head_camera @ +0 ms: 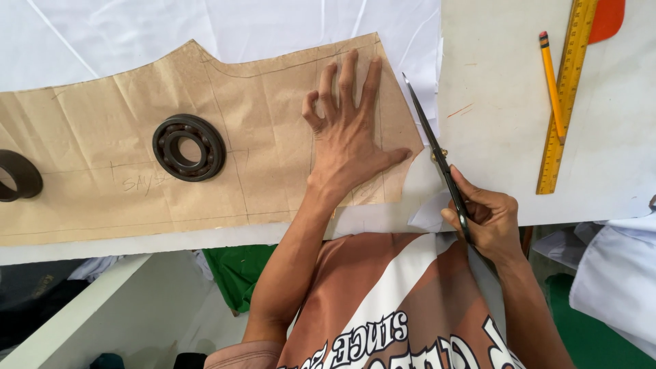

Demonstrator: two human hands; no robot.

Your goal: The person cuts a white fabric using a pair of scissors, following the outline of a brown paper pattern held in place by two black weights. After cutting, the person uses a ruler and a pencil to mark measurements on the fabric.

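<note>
White fabric (225, 27) spread over tabletop (499, 89). Brown paper pattern (102, 137) laid flat on it, weighted by dark ring (17, 175) at far left and bearing ring (188, 147) nearer the middle. Left hand (348, 133) pressed palm-down on pattern's right end, fingers (350, 72) splayed wide, gripping nothing. Right hand (486, 220) closed round handles of scissors (430, 140), blades parted slightly along pattern's right edge. Further right: pencil (552, 85), yellow ruler (567, 96), orange shape (607, 19) at top.
</note>
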